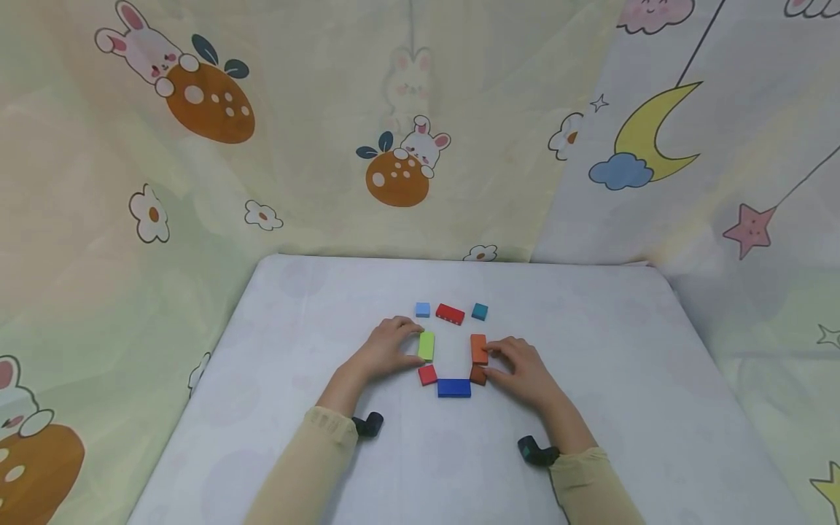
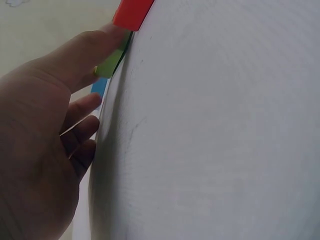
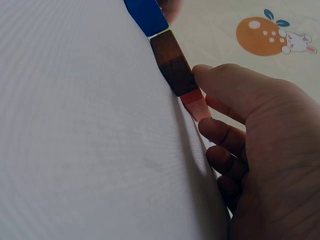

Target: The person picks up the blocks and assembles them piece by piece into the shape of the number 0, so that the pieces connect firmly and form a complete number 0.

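My left hand [image 1: 387,350] is at the left side of a light green block [image 1: 426,346], pinching it between thumb and index finger near its two ends. A small red block [image 1: 428,375] lies just below it. On the other side, my right hand [image 1: 521,368] touches an orange block [image 1: 479,349] with the index finger and a small brown block [image 1: 478,375] with the thumb. The brown block adjoins the orange one's lower end. A dark blue block [image 1: 453,388] lies between the red and brown blocks. In the right wrist view, the thumb tip meets the brown block [image 3: 172,62].
Beyond the hands lie a light blue block [image 1: 423,310], a tilted red block [image 1: 450,314] with pale dots on its near side and a teal block [image 1: 480,312]. The white-covered table [image 1: 315,292] backs onto a patterned cloth [image 1: 315,131]. Dark devices sit at both wrists.
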### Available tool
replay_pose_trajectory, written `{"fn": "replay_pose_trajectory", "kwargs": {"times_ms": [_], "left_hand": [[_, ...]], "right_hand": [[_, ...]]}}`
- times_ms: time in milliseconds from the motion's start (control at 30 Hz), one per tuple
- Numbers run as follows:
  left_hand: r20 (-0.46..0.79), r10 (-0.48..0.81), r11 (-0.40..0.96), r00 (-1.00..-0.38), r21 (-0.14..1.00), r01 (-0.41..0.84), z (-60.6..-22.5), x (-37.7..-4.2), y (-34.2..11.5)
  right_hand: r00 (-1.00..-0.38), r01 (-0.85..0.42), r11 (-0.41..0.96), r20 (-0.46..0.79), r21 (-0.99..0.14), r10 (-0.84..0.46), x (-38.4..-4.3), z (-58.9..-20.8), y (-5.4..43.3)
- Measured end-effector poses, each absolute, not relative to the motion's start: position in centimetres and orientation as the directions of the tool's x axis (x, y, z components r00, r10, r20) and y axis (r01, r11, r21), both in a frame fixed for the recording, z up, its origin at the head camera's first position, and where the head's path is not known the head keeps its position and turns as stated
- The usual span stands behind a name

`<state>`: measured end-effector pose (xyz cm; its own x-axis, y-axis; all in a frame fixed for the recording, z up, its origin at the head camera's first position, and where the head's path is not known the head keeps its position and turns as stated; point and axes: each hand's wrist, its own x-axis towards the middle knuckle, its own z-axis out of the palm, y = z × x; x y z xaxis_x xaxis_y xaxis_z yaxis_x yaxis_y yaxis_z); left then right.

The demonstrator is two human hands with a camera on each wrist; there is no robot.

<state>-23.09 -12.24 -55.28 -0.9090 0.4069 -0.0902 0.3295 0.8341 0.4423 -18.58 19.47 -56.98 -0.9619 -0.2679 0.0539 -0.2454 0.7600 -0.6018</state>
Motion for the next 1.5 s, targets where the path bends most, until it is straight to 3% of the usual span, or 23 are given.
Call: {"fn": "replay_pose_trajectory", "kwargs": {"times_ms": [633, 967, 1500], "left_hand": [[-0.09, 0.4, 0.774, -0.912, 0.566, 0.283, -55.2, -21.4, -12.3], [0.031, 0.435, 0.78, -0.9, 0.488, 0.393, -56.7, -19.8, -12.5], [0.062, 0.452, 0.78, -0.89, 0.457, 0.428, -56.7, -19.6, -12.6]], "right_hand": [[-0.959, -0.26, 0.761, 0.068, -0.595, -0.274, -18.4, -57.0, 19.7], [-0.957, -0.269, 0.759, 0.074, -0.593, -0.282, -18.4, -56.8, 19.4], [-0.957, -0.271, 0.762, 0.077, -0.587, -0.281, -18.5, -56.9, 19.5]]}}
